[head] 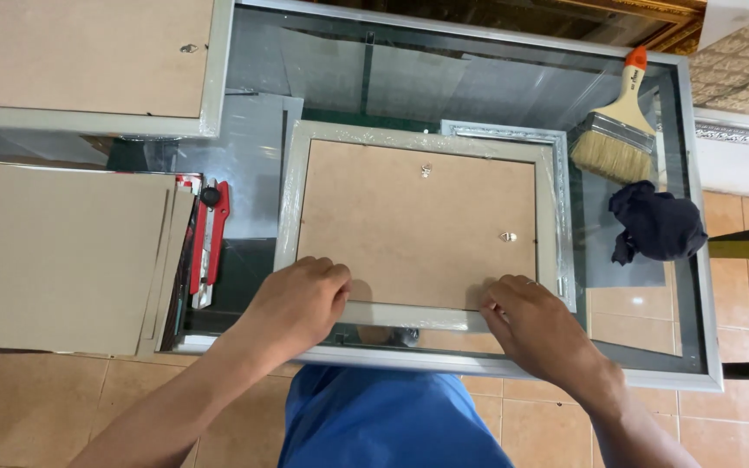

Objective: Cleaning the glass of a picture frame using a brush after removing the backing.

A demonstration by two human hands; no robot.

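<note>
Face-down grey picture frame (418,227) with brown backing board already seated, at table centre; left hand (301,303) at 7 o'clock, right hand (535,325) at 5 o'clock, fingers curled together, pressing near rail; plastic wrap seemingly unfinished.

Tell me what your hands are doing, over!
Left hand and right hand both pressing the near edge of the face-down picture frame. Frame on glass table. Paintbrush, dark cloth lie clear.
</note>
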